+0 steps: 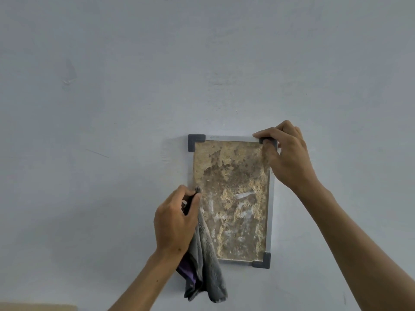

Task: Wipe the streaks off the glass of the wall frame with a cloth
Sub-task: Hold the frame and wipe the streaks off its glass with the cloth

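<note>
A small upright wall frame [272,198] with a silver rim and dark plastic corner pieces hangs on the pale wall. Its glass [233,176] covers a mottled tan and brown picture, and white streaks [243,195] show across the lower middle. My left hand [176,221] is shut on a grey cloth [207,270] at the frame's left edge, about halfway down; the cloth hangs down and hides the lower left corner. My right hand [286,157] grips the upper right corner of the frame, thumb on the glass side.
The pale blue-grey wall [134,86] fills the view, with small scuffs at the upper left. A sliver of a beige surface [38,307] shows at the bottom left corner.
</note>
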Action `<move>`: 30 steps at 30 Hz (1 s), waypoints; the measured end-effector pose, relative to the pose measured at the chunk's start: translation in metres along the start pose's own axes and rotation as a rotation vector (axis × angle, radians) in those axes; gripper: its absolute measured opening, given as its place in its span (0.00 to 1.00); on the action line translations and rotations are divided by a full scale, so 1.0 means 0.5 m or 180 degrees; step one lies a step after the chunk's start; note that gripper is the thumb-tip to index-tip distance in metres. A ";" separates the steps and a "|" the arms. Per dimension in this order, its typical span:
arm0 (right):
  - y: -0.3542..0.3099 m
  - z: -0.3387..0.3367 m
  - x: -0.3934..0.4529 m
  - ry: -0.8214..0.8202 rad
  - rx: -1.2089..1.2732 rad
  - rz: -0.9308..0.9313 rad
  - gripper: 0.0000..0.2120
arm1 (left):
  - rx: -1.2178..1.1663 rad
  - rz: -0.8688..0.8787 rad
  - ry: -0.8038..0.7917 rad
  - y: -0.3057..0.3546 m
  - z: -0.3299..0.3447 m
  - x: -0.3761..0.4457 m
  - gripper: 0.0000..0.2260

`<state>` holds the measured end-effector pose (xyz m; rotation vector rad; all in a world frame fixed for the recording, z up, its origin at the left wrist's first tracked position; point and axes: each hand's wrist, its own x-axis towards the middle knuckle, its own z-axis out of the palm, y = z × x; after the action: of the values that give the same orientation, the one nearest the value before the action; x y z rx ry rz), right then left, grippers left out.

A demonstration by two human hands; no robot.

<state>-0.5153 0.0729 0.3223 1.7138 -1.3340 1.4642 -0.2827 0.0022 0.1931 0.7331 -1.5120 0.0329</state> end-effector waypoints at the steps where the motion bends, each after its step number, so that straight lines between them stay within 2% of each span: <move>1: -0.002 0.001 -0.001 -0.0010 0.0006 0.0009 0.14 | -0.0047 -0.0168 0.0103 0.007 0.008 -0.005 0.07; 5: 0.000 0.002 0.000 -0.0010 -0.0014 -0.0001 0.14 | -0.0233 -0.0645 0.0491 0.053 0.056 -0.026 0.07; 9: -0.002 0.004 -0.001 0.0015 0.0000 0.0004 0.15 | 0.0089 -0.0149 0.0193 0.078 0.076 -0.031 0.07; 11: -0.001 0.000 0.000 -0.0021 0.0002 0.0012 0.15 | 0.0177 -0.0047 0.0210 0.073 0.068 -0.021 0.06; 14: -0.001 -0.001 -0.001 -0.0045 0.0001 -0.0005 0.15 | -0.0108 -0.0495 0.0646 0.069 0.058 -0.008 0.06; 16: 0.000 0.002 -0.001 -0.0024 -0.0007 -0.0010 0.15 | -0.0254 -0.0595 0.0782 0.078 0.075 -0.012 0.06; 20: 0.001 0.005 -0.001 0.0015 0.0015 0.0013 0.14 | 0.0146 -0.0017 0.0273 0.107 0.120 -0.039 0.05; 22: 0.000 0.004 -0.003 -0.0016 0.0030 0.0006 0.14 | 0.0194 0.0087 0.0184 0.105 0.118 -0.037 0.05; 25: 0.002 -0.001 -0.004 -0.0044 0.0052 -0.0007 0.14 | 0.0016 -0.0029 0.0441 0.094 0.106 -0.031 0.05; 28: 0.003 -0.001 -0.003 -0.0056 0.0077 -0.0009 0.15 | -0.0404 -0.0471 0.0910 0.091 0.102 -0.014 0.04; 30: 0.006 0.000 -0.001 -0.0054 0.0078 -0.0020 0.15 | -0.0375 -0.0390 0.0860 0.097 0.112 -0.012 0.03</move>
<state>-0.5179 0.0720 0.3211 1.7481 -1.3235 1.4713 -0.3550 0.0176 0.2017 0.6956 -1.1998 -0.0476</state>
